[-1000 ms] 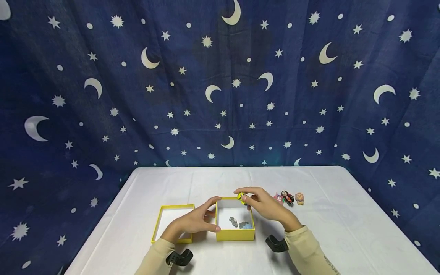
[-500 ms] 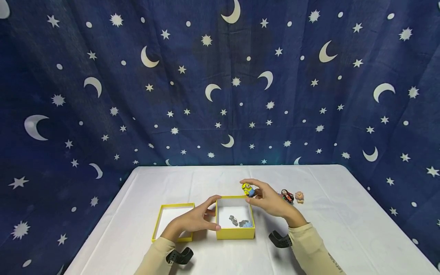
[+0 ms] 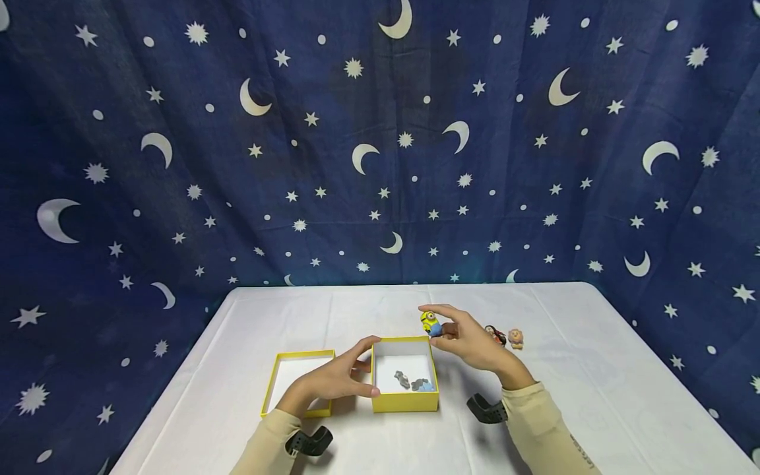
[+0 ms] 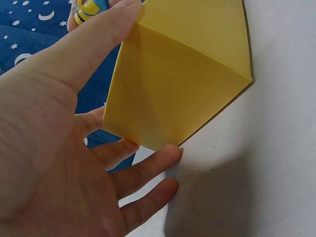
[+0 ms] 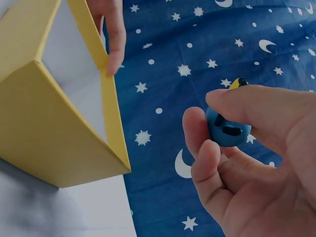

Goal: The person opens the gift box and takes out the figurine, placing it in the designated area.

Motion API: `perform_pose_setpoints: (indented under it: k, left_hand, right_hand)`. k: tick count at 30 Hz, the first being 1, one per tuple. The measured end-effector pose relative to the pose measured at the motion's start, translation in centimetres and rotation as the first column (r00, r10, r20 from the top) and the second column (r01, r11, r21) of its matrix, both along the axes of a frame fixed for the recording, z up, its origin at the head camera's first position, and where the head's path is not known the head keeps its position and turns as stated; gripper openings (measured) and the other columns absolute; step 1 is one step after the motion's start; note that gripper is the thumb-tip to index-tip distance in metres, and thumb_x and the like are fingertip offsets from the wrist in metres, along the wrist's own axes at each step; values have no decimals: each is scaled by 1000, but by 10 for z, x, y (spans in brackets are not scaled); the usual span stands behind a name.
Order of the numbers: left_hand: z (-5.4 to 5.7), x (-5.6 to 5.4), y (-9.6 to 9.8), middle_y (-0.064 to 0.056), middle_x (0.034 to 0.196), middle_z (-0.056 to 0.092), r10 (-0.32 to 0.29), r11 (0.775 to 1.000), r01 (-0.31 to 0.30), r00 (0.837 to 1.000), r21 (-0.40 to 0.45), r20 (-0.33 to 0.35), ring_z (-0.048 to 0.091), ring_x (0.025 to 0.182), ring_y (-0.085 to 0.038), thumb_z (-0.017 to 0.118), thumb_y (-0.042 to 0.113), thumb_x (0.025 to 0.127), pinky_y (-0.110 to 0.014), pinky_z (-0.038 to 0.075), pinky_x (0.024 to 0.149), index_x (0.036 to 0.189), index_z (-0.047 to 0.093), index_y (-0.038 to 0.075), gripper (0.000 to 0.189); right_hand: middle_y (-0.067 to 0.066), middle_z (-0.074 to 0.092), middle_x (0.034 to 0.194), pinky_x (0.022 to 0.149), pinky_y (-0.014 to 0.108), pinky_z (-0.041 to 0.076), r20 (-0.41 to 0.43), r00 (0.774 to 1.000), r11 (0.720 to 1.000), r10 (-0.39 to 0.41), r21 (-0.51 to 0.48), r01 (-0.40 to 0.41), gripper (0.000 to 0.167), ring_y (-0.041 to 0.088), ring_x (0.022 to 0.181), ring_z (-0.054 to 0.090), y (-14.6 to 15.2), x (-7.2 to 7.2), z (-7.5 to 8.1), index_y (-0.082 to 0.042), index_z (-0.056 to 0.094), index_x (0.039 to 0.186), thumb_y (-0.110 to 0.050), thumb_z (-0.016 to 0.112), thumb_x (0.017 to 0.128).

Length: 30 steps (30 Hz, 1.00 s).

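My right hand [image 3: 472, 340] pinches a yellow and blue Minion figurine [image 3: 430, 323] between thumb and fingers, above the back right corner of an open yellow box [image 3: 406, 402]. In the right wrist view the figurine's blue underside [image 5: 224, 129] with black feet shows. My left hand [image 3: 335, 379] grips the left side of the box, thumb at the front corner and forefinger at the back one. In the left wrist view its thumb and fingertips touch the yellow wall [image 4: 168, 89]. On the white floor of the box lie small grey figures [image 3: 402, 379] and a pale blue one [image 3: 426, 387].
A yellow-rimmed box lid [image 3: 274, 382] lies inside up, left of the box, partly behind my left hand. Right of my right hand lie a dark-haired doll figure [image 3: 495, 335], partly covered, and a pinkish figurine [image 3: 516, 338]. A starry curtain [image 3: 380, 165] hangs behind the white table [image 3: 582, 396].
My right hand has lifted the Minion figurine from over the box up and away toward its back right corner, and the figurine now shows its face. The left hand stays on the box.
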<state>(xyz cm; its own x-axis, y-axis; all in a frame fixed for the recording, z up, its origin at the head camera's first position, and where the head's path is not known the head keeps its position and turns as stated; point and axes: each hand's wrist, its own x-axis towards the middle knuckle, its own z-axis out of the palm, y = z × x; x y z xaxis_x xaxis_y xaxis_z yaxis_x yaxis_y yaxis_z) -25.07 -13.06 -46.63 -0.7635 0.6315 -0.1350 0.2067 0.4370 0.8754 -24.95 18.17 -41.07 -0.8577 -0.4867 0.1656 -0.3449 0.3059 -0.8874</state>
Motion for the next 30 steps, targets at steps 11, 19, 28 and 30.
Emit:
perform_pose_setpoints:
  k: [11, 19, 28, 30]
  left_hand:
    - [0, 1, -1, -11, 166, 25, 2, 1000, -2, 1000, -3, 0, 52, 135, -31, 81, 26, 87, -46, 49, 108, 160, 21, 29, 95]
    - [1, 2, 0, -12, 165, 26, 2, 1000, -2, 1000, -2, 4, 53, 134, -31, 81, 26, 87, -47, 48, 109, 160, 21, 28, 95]
    - [1, 1, 0, -14, 164, 29, 8, 1000, -8, 1000, -14, 4, 54, 133, -29, 82, 28, 86, -48, 47, 110, 159, 22, 31, 94]
    - [1, 0, -1, -14, 163, 30, 9, 1000, -9, 1000, -16, 6, 54, 133, -29, 82, 28, 86, -49, 47, 110, 158, 22, 32, 94]
  right_hand:
    - [21, 59, 132, 63, 22, 50, -72, 993, 994, -96, 53, 100, 59, 10, 77, 60, 3, 1, 5, -7, 51, 145, 2, 70, 90]
    - [25, 57, 135, 57, 27, 54, -90, 982, 982, -167, 71, 173, 57, 19, 68, 63, 7, 1, 7, -10, 56, 139, 2, 74, 87]
    - [16, 69, 109, 63, 24, 51, -175, 963, 966, -204, 124, 227, 54, 13, 78, 64, 21, 0, 10, -7, 56, 137, -2, 76, 87]
    - [17, 68, 113, 58, 25, 51, -182, 960, 961, -214, 136, 240, 54, 14, 77, 62, 25, 0, 11, -8, 57, 137, -2, 77, 87]
